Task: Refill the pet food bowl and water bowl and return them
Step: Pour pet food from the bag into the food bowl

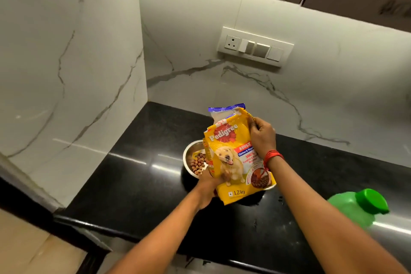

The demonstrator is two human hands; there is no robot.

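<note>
A yellow Pedigree dog food bag (233, 153) is held upright above the black counter, its torn top open. My right hand (262, 134) grips the bag's upper right edge; a red thread circles that wrist. My left hand (208, 188) holds the bag from below at its lower left corner. Behind the bag stands a steel food bowl (189, 158) with brown kibble (198, 163) in it; the bag hides most of the bowl. A green-capped bottle (355, 206) stands at the right. No second bowl can be made out.
The black granite counter (138, 173) sits in a corner between white marble walls. A switch and socket panel (254, 46) is on the back wall. Dark cabinets hang above. The counter's front edge runs across the lower frame, with tan floor at the lower left.
</note>
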